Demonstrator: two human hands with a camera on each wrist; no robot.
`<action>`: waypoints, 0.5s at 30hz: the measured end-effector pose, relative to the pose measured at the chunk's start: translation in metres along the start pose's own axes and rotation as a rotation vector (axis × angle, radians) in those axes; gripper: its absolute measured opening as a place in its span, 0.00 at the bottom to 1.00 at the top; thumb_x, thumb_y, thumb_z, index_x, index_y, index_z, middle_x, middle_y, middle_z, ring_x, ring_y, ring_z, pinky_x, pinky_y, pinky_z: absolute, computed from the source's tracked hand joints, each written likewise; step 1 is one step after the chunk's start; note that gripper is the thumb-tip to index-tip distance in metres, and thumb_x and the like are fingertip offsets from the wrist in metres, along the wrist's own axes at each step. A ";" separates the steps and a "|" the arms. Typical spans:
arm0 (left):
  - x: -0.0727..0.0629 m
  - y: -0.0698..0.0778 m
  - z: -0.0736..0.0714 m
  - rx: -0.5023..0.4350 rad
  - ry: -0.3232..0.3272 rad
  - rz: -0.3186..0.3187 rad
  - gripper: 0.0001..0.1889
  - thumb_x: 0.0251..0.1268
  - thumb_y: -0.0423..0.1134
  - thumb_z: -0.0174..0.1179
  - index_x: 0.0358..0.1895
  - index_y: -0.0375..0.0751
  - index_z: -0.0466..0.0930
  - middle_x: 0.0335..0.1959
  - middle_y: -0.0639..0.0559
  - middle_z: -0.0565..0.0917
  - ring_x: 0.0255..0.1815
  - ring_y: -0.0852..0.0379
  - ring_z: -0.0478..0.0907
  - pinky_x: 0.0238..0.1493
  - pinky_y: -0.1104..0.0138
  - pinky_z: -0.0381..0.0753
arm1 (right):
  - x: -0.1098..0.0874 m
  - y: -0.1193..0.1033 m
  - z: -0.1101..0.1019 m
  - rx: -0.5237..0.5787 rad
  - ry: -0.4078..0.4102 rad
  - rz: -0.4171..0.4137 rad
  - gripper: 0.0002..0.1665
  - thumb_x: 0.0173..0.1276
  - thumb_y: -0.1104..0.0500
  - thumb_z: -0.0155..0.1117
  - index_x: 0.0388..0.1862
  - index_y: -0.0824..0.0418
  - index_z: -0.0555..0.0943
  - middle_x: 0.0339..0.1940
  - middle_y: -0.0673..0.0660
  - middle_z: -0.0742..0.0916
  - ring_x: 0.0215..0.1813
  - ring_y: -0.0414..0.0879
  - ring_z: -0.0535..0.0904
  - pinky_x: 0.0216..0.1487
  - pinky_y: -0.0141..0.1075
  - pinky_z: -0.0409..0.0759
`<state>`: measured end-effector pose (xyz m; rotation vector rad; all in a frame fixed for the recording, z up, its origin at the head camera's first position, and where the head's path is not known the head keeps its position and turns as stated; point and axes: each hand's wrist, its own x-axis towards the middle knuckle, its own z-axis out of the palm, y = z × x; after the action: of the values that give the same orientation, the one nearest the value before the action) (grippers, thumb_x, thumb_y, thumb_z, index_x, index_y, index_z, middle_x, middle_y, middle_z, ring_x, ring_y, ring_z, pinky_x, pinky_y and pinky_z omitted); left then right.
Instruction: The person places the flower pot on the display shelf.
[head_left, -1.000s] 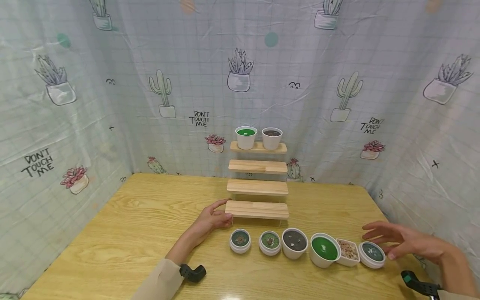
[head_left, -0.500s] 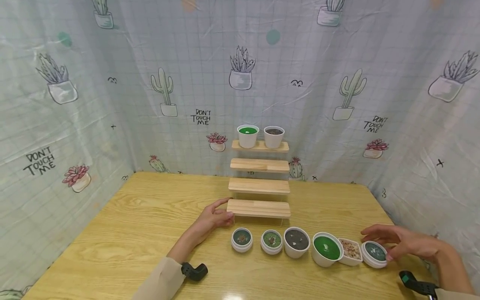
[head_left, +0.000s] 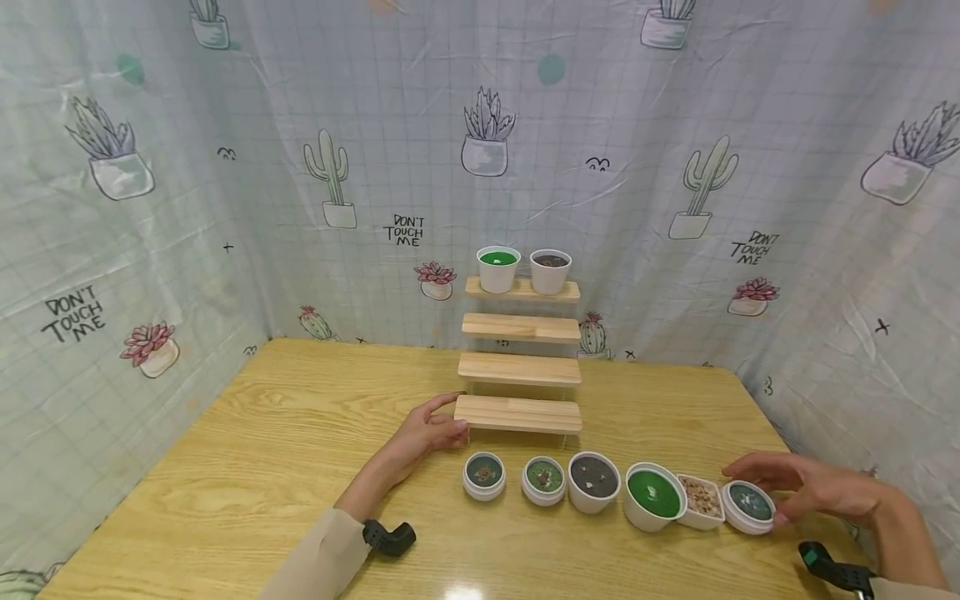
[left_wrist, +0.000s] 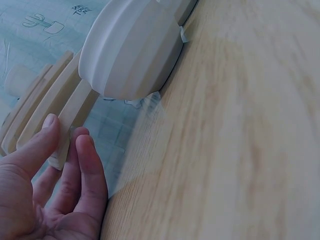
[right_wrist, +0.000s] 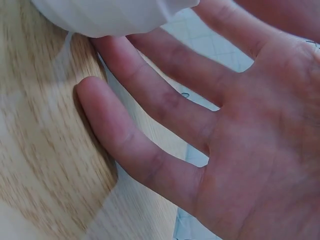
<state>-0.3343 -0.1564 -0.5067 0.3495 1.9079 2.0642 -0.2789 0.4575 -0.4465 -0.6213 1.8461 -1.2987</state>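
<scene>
My left hand (head_left: 416, 437) pinches the left end of the lowest board of a wooden tiered shelf (head_left: 517, 414); in the left wrist view the thumb (left_wrist: 42, 140) lies against one face and the fingers are behind it. At the far right, my right hand (head_left: 832, 490) holds a low round white tub (head_left: 750, 508) with a teal top between thumb and fingers. In the right wrist view part of that tub (right_wrist: 115, 15) shows by the fingertips, and the little finger lies along the table. On the top board stand a green-filled white cup (head_left: 498, 273) and a grey-filled one (head_left: 550, 275).
Left of the held tub, a square dish of tan bits (head_left: 701, 502), a large green-filled cup (head_left: 652, 497), a grey-filled cup (head_left: 592, 483) and two low round tubs (head_left: 543, 481) stand in a row before the shelf. A patterned curtain (head_left: 375, 150) surrounds the table.
My right thumb has closed in against the teal-topped tub. The left hand stays on the shelf's lowest board, and the head view has shifted slightly.
</scene>
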 end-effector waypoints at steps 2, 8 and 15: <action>0.000 0.000 0.000 0.002 0.001 -0.004 0.40 0.71 0.38 0.67 0.81 0.46 0.57 0.46 0.42 0.89 0.46 0.57 0.87 0.50 0.65 0.87 | 0.000 0.001 -0.001 -0.001 -0.011 -0.006 0.37 0.68 0.68 0.59 0.76 0.70 0.65 0.72 0.48 0.81 0.71 0.36 0.75 0.64 0.28 0.74; 0.001 0.001 0.001 0.007 -0.001 0.003 0.39 0.72 0.38 0.66 0.81 0.46 0.57 0.44 0.46 0.90 0.45 0.57 0.87 0.50 0.66 0.87 | -0.001 0.002 -0.001 0.020 -0.023 -0.012 0.36 0.70 0.67 0.59 0.77 0.69 0.65 0.73 0.47 0.80 0.71 0.35 0.74 0.64 0.27 0.73; 0.001 0.003 0.001 0.002 -0.022 0.018 0.39 0.73 0.36 0.65 0.82 0.44 0.55 0.42 0.50 0.90 0.44 0.58 0.87 0.49 0.66 0.87 | 0.000 0.003 -0.001 0.040 -0.028 -0.009 0.38 0.70 0.68 0.59 0.78 0.68 0.64 0.73 0.44 0.80 0.71 0.35 0.74 0.64 0.26 0.72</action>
<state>-0.3347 -0.1553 -0.5036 0.3896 1.9015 2.0615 -0.2792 0.4587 -0.4489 -0.6244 1.7920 -1.3237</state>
